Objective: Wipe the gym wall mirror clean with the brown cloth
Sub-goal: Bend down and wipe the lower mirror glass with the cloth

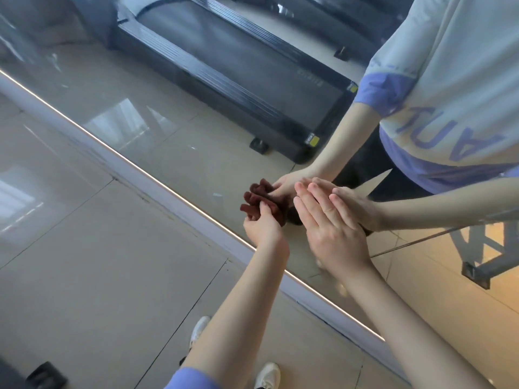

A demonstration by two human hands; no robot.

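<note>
While the person stood close, with shoes (268, 374) on the tiles, the left hand (262, 224) gripped the bunched cloth (276, 211), fingers curled round it, and pressed it on the mirror (168, 122). Just right of this grip the right hand (331, 223) lay flat on the glass, fingers straight, holding nothing. Beyond the grip the glass looked hazy and streaked over the reflected treadmill (238, 66), so I judge that most of the wiping was not yet done.
</note>
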